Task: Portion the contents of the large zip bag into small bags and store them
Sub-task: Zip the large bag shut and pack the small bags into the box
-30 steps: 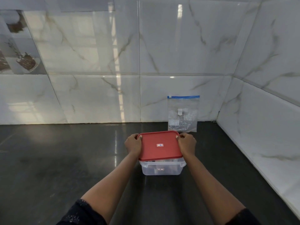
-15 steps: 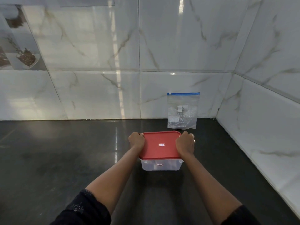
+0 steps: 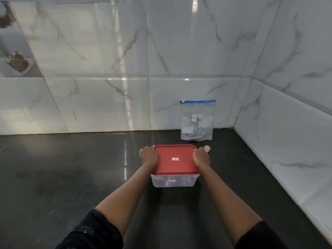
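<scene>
The large zip bag [image 3: 197, 121] stands upright at the back of the dark surface [image 3: 71, 177], leaning on the marble wall [image 3: 107, 87] near the corner. Its blue strip is at the top and some clear, crinkled stuff sits in its lower half; what that is I cannot tell. Nobody touches it.

Just in front of it, apart from it, sits a clear box [image 3: 173, 180] with a red lid [image 3: 175, 159]. The left hand [image 3: 148, 157] grips the box at the lid's left edge and the right hand [image 3: 201, 158] at the right edge, fingers curled down over the sides, with one fingertip showing past the right hand.

A second ago the hands sat nearer the lid's far corners and the lid's far edge met the bag's bottom in view. Now they lie further along the sides and a strip of surface shows between box and bag, though the view has shifted too.

This looks like setting up the storage box. Portioning has not begun, and the lid probably comes off next.
</scene>
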A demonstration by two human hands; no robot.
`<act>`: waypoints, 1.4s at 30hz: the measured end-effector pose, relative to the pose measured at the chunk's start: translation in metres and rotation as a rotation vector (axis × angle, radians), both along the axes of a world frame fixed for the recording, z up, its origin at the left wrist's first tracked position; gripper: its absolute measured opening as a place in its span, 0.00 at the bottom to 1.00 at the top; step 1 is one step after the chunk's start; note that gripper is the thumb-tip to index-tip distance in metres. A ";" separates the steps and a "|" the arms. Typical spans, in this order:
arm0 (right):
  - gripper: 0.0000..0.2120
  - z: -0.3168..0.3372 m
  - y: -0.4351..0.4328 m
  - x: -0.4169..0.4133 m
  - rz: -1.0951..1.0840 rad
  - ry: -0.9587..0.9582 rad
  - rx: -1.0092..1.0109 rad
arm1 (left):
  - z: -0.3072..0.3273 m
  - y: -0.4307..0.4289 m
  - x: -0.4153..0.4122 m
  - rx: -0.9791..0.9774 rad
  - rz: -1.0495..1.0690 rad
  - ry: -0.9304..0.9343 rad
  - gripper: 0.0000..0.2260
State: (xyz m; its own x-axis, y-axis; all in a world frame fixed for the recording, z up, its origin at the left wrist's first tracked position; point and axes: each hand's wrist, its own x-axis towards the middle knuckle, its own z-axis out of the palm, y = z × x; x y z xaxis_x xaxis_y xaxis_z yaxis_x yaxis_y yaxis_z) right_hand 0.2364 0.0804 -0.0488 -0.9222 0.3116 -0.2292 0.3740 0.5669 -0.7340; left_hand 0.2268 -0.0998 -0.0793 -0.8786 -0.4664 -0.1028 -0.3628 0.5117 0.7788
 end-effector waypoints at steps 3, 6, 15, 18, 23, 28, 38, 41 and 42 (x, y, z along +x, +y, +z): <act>0.26 -0.001 0.003 -0.006 0.008 -0.084 -0.159 | 0.003 0.001 0.000 0.035 -0.009 -0.062 0.24; 0.35 -0.008 0.006 -0.015 0.021 -0.157 -0.335 | 0.004 0.000 -0.001 0.129 -0.007 -0.141 0.27; 0.32 -0.014 0.011 -0.025 0.048 -0.176 -0.491 | -0.003 -0.005 -0.004 0.346 -0.068 -0.124 0.25; 0.31 -0.009 0.009 -0.022 0.058 -0.168 -0.508 | -0.001 -0.004 -0.002 0.291 -0.073 -0.117 0.25; 0.28 -0.017 0.011 -0.028 0.063 -0.162 -0.503 | 0.001 -0.001 -0.002 0.244 -0.078 -0.113 0.23; 0.29 -0.014 0.008 -0.025 0.070 -0.118 -0.352 | 0.002 -0.001 -0.001 0.249 -0.062 -0.110 0.23; 0.31 -0.017 0.012 -0.006 -0.020 -0.126 -0.009 | 0.021 0.002 0.018 0.079 -0.038 -0.190 0.23; 0.35 -0.017 0.007 0.000 -0.056 -0.214 0.016 | 0.016 0.004 0.028 0.025 -0.003 -0.221 0.24; 0.36 -0.018 0.007 0.001 -0.075 -0.218 0.010 | 0.016 0.006 0.033 0.005 0.007 -0.228 0.24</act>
State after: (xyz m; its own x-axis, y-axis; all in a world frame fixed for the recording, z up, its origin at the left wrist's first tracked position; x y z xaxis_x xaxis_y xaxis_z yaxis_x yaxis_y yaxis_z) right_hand 0.2370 0.0873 -0.0667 -0.8254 0.3807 -0.4169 0.5644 0.5381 -0.6260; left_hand 0.2599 -0.0936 -0.0638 -0.8290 -0.4716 -0.3007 -0.5333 0.5045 0.6790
